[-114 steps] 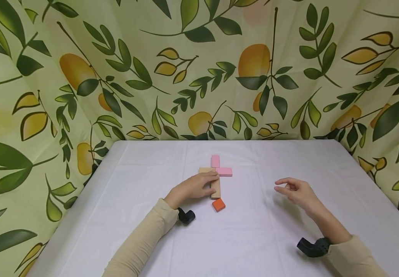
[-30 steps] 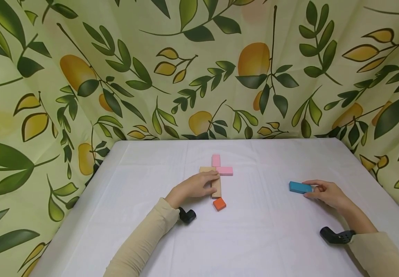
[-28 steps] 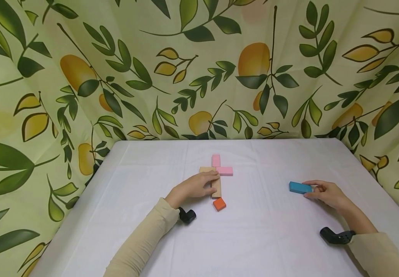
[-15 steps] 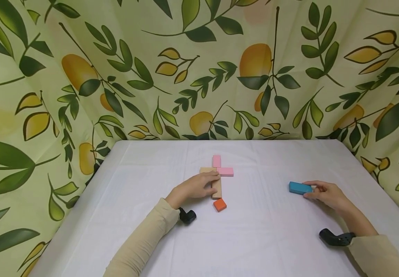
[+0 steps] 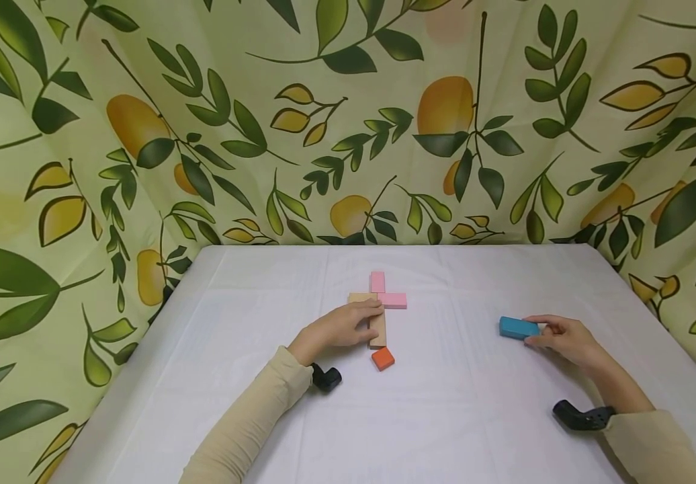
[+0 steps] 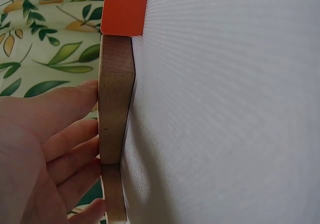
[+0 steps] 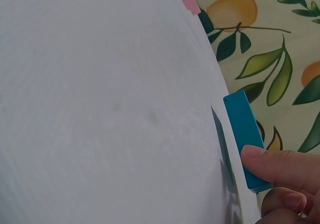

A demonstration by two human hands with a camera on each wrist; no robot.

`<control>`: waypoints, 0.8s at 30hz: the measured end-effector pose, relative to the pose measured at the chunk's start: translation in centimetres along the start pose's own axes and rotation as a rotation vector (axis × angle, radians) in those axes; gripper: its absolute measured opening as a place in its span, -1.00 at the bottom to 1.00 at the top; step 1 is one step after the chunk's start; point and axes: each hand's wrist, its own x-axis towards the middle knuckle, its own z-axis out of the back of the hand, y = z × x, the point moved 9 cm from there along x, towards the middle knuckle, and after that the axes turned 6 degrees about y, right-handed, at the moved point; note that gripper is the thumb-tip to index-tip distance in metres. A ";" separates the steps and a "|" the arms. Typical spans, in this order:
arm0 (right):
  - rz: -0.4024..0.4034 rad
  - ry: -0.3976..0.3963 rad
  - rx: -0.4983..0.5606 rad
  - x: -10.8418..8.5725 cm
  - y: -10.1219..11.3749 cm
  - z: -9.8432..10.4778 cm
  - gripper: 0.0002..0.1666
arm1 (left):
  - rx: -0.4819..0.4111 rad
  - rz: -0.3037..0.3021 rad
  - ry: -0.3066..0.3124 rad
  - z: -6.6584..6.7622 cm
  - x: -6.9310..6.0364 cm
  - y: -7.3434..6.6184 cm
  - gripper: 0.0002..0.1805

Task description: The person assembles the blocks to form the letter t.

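Note:
My left hand rests its fingertips and thumb on the plain wooden blocks, one lengthwise and one crosswise. In the left wrist view those fingers lie along the upper faces of the wooden block. An orange block sits turned at the near end of the lengthwise one. Two pink blocks adjoin the far end, one pointing away and one pointing right. Off to the right, my right hand pinches one end of a blue block. The right wrist view shows this blue block over its shadow.
A white cloth covers the table. Behind and beside it hangs a curtain printed with leaves and fruit. Black wrist cameras sit under the left wrist and the right wrist.
My right hand was bare at first. It then went right, came to hold the blue block, and has just shifted slightly left with it. The left hand stays put.

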 end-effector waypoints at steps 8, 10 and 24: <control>0.009 0.012 -0.003 -0.1 0.9 -1.0 -0.35 | 0.001 -0.005 0.004 0.0 0.0 0.0 -0.42; 0.010 0.016 -0.006 -0.1 1.1 -1.2 -0.35 | 0.005 -0.006 0.007 -0.1 0.0 0.0 -0.42; 0.050 0.022 0.005 0.0 2.8 -2.2 -0.38 | 0.006 0.004 0.004 -0.1 0.1 0.1 -0.42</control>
